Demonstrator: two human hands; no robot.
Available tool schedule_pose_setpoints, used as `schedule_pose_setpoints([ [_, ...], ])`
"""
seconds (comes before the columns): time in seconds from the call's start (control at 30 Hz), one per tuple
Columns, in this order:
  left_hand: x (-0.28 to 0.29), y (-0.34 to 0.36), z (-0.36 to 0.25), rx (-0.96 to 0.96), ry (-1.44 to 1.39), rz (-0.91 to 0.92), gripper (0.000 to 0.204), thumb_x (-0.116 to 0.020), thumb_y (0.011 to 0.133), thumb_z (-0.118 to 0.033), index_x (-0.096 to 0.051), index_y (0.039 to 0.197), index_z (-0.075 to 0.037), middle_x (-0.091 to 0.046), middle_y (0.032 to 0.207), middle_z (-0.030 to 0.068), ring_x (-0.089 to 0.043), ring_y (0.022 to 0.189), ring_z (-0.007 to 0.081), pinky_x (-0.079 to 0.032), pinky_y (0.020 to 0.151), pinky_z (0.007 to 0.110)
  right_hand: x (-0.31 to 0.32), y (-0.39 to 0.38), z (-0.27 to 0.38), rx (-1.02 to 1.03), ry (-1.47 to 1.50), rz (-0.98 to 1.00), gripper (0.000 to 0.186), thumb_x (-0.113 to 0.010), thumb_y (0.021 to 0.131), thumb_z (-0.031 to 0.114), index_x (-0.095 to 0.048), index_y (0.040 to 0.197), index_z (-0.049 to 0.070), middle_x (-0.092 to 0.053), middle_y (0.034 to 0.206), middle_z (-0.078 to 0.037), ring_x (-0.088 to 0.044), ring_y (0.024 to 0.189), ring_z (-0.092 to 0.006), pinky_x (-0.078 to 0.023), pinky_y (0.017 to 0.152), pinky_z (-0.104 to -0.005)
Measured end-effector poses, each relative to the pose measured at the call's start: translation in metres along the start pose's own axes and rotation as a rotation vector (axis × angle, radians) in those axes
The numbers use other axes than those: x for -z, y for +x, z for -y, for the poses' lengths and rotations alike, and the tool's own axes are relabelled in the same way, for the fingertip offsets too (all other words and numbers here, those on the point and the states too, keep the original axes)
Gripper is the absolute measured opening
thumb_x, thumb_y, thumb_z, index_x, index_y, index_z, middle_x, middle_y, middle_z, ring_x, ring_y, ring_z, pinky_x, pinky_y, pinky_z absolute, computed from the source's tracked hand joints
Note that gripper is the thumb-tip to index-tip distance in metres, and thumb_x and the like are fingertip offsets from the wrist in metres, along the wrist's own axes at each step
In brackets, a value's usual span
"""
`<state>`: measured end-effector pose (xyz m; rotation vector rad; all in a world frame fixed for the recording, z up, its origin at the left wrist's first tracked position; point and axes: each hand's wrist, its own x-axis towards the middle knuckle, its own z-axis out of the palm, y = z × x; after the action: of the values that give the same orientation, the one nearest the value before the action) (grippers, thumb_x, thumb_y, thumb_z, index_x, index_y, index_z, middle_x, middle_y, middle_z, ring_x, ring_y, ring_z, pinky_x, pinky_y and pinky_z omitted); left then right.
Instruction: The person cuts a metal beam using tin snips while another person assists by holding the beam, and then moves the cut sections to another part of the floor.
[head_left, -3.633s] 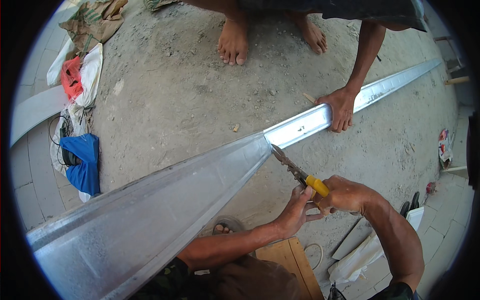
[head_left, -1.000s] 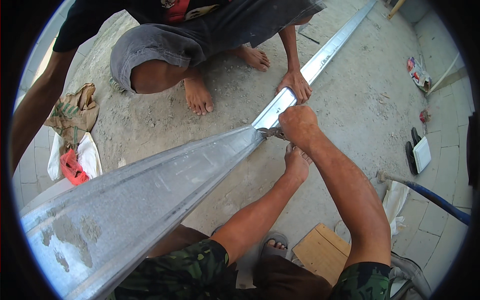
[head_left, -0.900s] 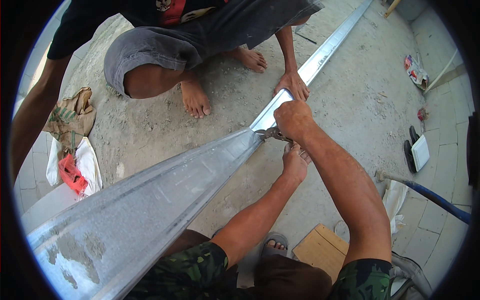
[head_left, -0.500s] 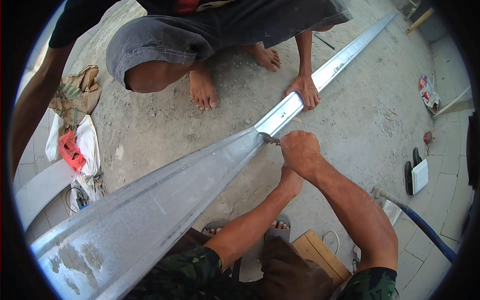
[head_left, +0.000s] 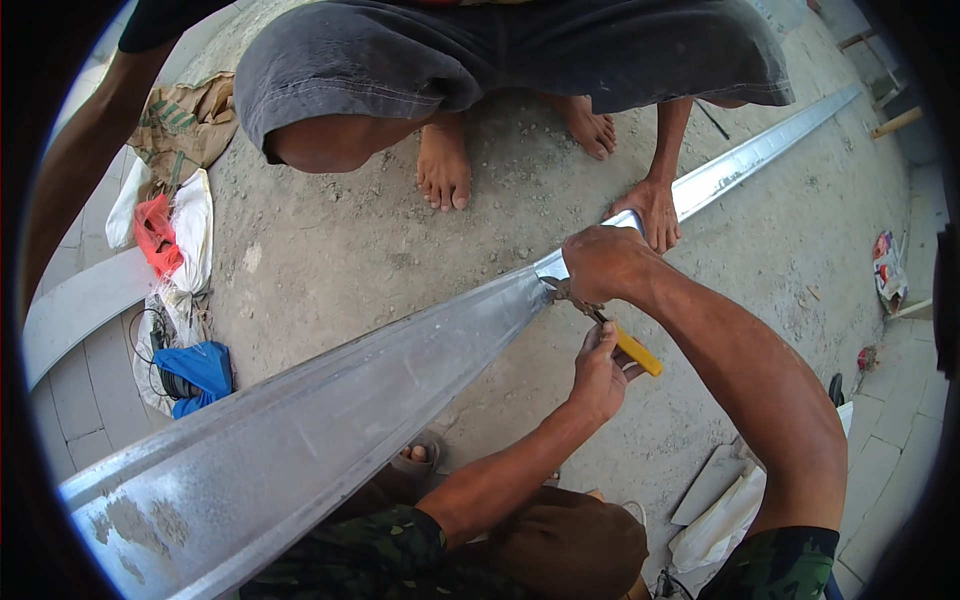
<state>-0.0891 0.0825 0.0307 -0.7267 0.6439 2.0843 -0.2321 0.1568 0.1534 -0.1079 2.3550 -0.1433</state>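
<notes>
A long shiny metal channel [head_left: 330, 370] runs slantwise from the lower left to the far right. At its near edge, the dark jaws of tin snips [head_left: 638, 350] with yellow handles meet the metal. My left hand [head_left: 597, 378] is closed round the handles, thumb on top. Just above the jaws, my right hand [head_left: 612, 264] is curled over the channel, its fingertips mostly hidden. Past it, a co-worker's hand [head_left: 652, 210] presses on the same channel.
Across the channel a barefoot co-worker in grey shorts [head_left: 380, 65] squats. Sacks [head_left: 190, 230], a red plastic bag [head_left: 157, 235] and a blue cloth or bag [head_left: 205, 372] with black cord lie at left. A crumpled package [head_left: 888, 270] is at right.
My right hand has moved off the snips' handle up onto the channel. My left hand now holds the yellow handles, which have come into sight. The view has shifted somewhat.
</notes>
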Motion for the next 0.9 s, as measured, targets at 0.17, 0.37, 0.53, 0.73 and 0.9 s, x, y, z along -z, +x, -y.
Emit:
schedule_pose_setpoints([
  [0.17,0.002,-0.002,-0.003,-0.034,-0.064,0.031,0.028,-0.048,0.098,-0.033,-0.044,0.118,-0.014,-0.054,0.101,0.006,-0.057,0.097,0.02,-0.049,0.089,0.047,0.003,0.008,0.01,0.04,-0.023,0.077,0.021,-0.063,0.075,0.011,-0.071,0.093,0.002,-0.07,0.094,-0.013,-0.069,0.09,-0.0272,-0.055,0.074,-0.0372],
  [0.37,0.019,-0.004,0.006,0.035,0.013,0.075,0.034,-0.041,0.101,-0.029,-0.038,0.131,-0.014,-0.05,0.123,0.0046,-0.051,0.113,0.0196,-0.043,0.094,0.044,-0.032,-0.02,0.01,0.114,-0.01,-0.128,0.021,-0.056,0.079,0.01,-0.071,0.089,0.0,-0.07,0.091,-0.017,-0.068,0.089,-0.03,-0.055,0.075,-0.0394],
  [0.53,0.002,-0.009,-0.003,0.01,-0.145,0.073,0.027,-0.044,0.1,-0.035,-0.041,0.119,-0.016,-0.053,0.109,0.0106,-0.057,0.103,0.0232,-0.048,0.093,0.049,-0.002,0.0,0.013,0.052,-0.052,-0.059,0.02,-0.064,0.074,0.01,-0.073,0.092,0.006,-0.071,0.095,-0.011,-0.068,0.092,-0.0266,-0.055,0.074,-0.0358],
  [0.73,-0.017,-0.008,-0.01,0.027,-0.261,0.033,0.024,-0.04,0.101,-0.034,-0.041,0.118,-0.017,-0.055,0.105,0.0125,-0.058,0.101,0.0251,-0.048,0.094,0.05,0.014,0.018,0.011,0.075,-0.128,-0.052,0.023,-0.066,0.072,0.01,-0.073,0.094,0.005,-0.071,0.095,-0.011,-0.068,0.093,-0.0256,-0.055,0.074,-0.0359],
  [0.9,-0.013,-0.003,-0.006,0.012,-0.259,0.06,0.024,-0.04,0.101,-0.033,-0.04,0.118,-0.017,-0.056,0.106,0.013,-0.058,0.102,0.0252,-0.048,0.094,0.049,0.012,0.011,0.003,0.106,-0.134,-0.066,0.021,-0.068,0.071,0.01,-0.072,0.09,0.004,-0.071,0.092,-0.011,-0.069,0.09,-0.0253,-0.056,0.072,-0.0357],
])
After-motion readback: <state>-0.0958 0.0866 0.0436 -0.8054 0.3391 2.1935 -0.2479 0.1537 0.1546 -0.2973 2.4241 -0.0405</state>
